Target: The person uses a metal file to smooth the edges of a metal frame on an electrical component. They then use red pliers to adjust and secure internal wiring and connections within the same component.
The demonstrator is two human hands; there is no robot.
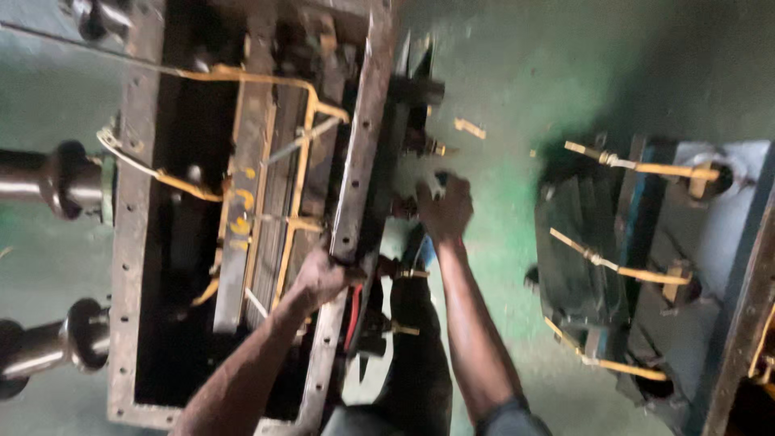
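Note:
A large open metal casing [133, 242] with a bolt-holed flange lies on the floor, with brass-coloured pipes [303, 105] running inside it. My left hand [323, 274] grips the casing's right flange rail [355, 178]. My right hand [444, 206] is closed around a small part on the outer right side of the casing, near a brass fitting [432, 147]; what it holds is blurred. My dark trouser leg [416, 355] stands between both arms.
Two dark steel shafts [48, 179] stick out of the casing's left side. Another dark machine block [601, 258] with brass pipes sits at the right on the green floor [500, 89]. A small brass piece [470, 127] lies loose on the floor.

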